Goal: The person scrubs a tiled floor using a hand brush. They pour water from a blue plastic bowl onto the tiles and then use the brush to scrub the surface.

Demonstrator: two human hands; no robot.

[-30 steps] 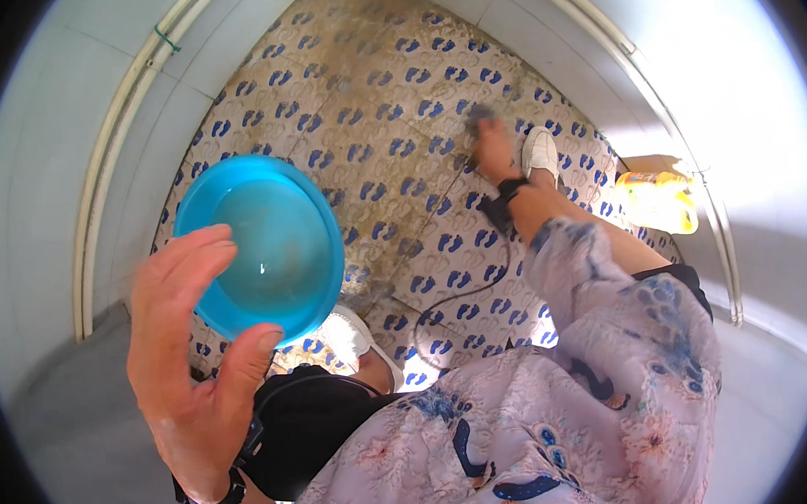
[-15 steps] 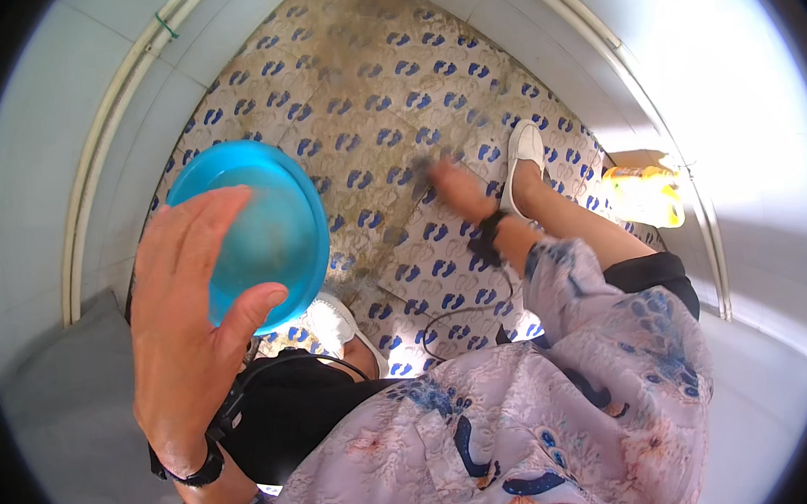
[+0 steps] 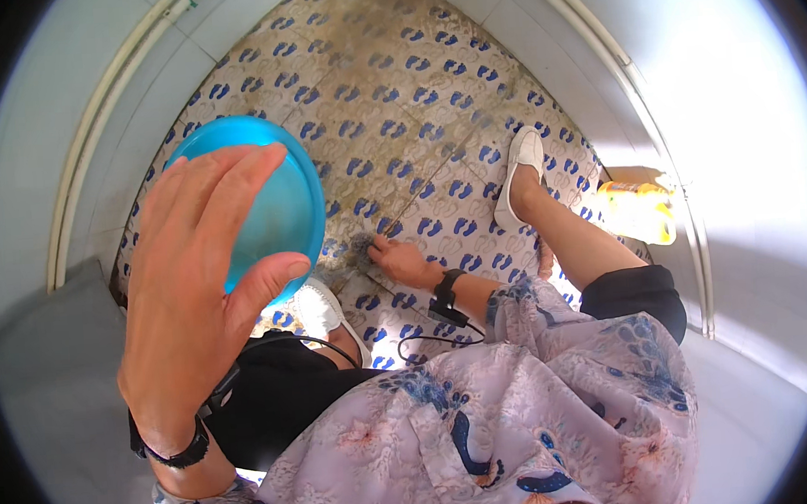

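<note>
The right hand [image 3: 406, 263] reaches down to the near middle of the floor [image 3: 458, 165], its fingers closed on a small grey scrubber [image 3: 362, 246], probably steel wool, that seems to rest against the footprint-patterned surface. The left hand [image 3: 183, 275] is raised on the near left, fingers lightly bent and side by side, thumb spread away from them; it covers part of a round blue plastic basin [image 3: 311, 198] holding cloudy liquid. The basin stands on the left, beyond a white slip-on shoe [image 3: 317, 311]. A second white shoe [image 3: 516, 169] is planted farther off, right of the scrubber. At the far right, a yellow container [image 3: 637, 212] lies near the wall.
</note>
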